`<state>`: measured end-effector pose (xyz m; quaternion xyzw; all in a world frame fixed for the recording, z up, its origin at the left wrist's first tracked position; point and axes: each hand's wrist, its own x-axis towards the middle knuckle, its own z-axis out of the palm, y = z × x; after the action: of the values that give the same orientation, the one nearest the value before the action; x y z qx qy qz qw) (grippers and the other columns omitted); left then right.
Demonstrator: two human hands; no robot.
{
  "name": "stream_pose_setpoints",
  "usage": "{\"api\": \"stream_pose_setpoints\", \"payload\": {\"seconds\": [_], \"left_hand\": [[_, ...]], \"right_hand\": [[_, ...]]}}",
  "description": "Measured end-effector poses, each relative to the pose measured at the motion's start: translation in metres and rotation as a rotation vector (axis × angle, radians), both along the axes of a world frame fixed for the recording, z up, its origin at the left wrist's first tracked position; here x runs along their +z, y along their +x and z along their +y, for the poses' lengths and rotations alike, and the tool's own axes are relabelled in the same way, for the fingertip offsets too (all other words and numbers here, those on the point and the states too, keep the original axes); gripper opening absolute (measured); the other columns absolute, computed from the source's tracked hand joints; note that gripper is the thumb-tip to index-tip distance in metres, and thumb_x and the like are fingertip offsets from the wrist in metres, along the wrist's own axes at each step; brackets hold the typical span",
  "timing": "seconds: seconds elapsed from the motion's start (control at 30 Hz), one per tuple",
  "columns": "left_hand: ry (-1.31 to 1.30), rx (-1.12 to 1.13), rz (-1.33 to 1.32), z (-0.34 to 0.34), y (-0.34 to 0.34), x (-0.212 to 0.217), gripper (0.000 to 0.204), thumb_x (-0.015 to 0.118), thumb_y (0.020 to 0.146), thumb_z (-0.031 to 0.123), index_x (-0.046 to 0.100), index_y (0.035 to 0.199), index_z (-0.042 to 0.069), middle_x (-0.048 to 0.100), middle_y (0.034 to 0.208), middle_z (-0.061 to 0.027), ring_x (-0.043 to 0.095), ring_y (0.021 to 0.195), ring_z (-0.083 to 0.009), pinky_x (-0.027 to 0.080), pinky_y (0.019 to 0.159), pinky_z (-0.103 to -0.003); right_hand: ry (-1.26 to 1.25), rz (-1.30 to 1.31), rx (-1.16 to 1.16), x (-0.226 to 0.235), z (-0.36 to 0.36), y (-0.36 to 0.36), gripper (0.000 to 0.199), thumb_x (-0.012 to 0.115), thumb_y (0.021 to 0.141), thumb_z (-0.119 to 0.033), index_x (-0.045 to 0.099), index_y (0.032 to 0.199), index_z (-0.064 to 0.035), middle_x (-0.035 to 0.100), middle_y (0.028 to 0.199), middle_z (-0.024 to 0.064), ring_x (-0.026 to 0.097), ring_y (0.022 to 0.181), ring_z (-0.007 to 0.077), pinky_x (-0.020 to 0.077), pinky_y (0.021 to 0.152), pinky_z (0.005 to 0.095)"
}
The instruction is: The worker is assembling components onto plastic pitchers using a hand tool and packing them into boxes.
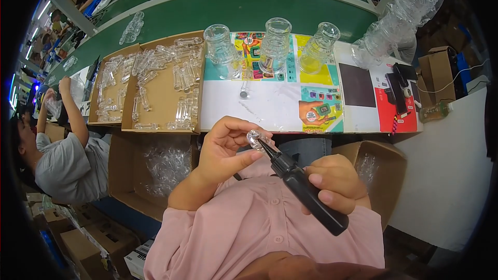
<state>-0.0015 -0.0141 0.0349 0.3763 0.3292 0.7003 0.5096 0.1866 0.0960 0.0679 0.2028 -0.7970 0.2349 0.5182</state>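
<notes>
Clear rounded piece (252, 136) is sitting finger-pinched in the left hand (224, 149). The right hand (340, 182) is clamping a black nozzle bottle (301, 185) — oversqueezing could flood the piece.

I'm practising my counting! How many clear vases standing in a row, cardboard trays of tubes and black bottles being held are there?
Vases in the row: 3
Trays of tubes: 2
Black bottle in the right hand: 1
Total: 6
</notes>
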Motion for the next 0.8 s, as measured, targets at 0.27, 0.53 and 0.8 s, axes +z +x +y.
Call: {"api": "stream_pose_setpoints", "payload": {"seconds": [0.27,0.53,0.8], "left_hand": [[0.085,0.155,0.212,0.001,0.002,-0.002,0.039,0.066,0.072,-0.008,0.046,0.105,0.000,0.058,0.104,-0.0179,0.059,0.099,-0.0240,0.047,0.086,-0.033],[0.160,0.316,0.442,0.002,0.004,-0.003,0.040,0.066,0.070,-0.008,0.045,0.103,-0.001,0.057,0.104,-0.0214,0.058,0.096,-0.0269,0.046,0.087,-0.036],[0.246,0.479,0.684,0.007,0.004,-0.003,0.038,0.069,0.065,-0.011,0.054,0.098,0.000,0.062,0.097,-0.0169,0.061,0.094,-0.0250,0.048,0.084,-0.035]], "right_hand": [[0.107,0.108,-0.059,0.001,-0.001,-0.008,0.027,0.057,0.070,0.002,0.048,0.095,0.0056,0.055,0.089,0.0223,0.057,0.059,0.0261,0.0485,0.049,0.0330],[0.128,0.119,-0.062,0.000,-0.001,-0.006,0.027,0.057,0.070,0.002,0.047,0.095,0.0064,0.055,0.089,0.0221,0.057,0.059,0.0263,0.0485,0.049,0.0331],[-0.039,0.010,-0.133,-0.004,-0.001,0.003,0.050,0.070,0.075,-0.022,0.042,0.110,0.0015,0.052,0.098,0.0214,0.060,0.070,0.0281,0.0518,0.055,0.0327]]}}
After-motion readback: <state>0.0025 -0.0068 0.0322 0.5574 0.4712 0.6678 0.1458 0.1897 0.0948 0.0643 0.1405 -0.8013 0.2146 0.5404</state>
